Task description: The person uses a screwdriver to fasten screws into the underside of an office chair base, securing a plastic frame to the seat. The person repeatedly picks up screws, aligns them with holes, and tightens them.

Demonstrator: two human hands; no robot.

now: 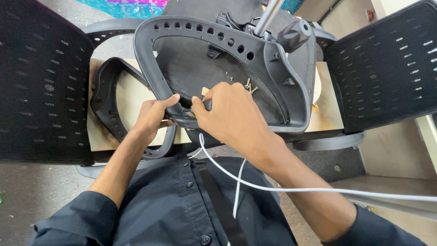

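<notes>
Head view: the person is leaning over an upturned office-chair seat [236, 68], a black plastic pan lying underside-up on a pale wooden table [129, 93], its metal gas-lift column [268, 18] sticking up toward the far edge. The left hand [152, 116] is gripping the near rim of the seat pan, thumb hooked over the lip and fingers wrapped beneath, steadying it. The right hand [227, 111] is closing around a small dark tool or handle at the same near rim; the fingers are curled tight, but what exactly they are clenching is mostly hidden. A few loose screws [249, 85] are lying inside the pan, just beyond the right knuckles. A separate black armrest loop [109, 105] is resting on the table toward the left edge, apart from the seat. Mesh backrest panels are standing beyond the left [43, 82] and right [387, 68] edges of the table. A white cable [273, 184] is trailing across the person's dark shirt.

By my judgement the step in hand is fastening or loosening a fitting at the near rim of the seat pan. The next move is calling for a firm brace from the left hand while the right is turning squarely, keeping clear of the loose screws so none roll off
</notes>
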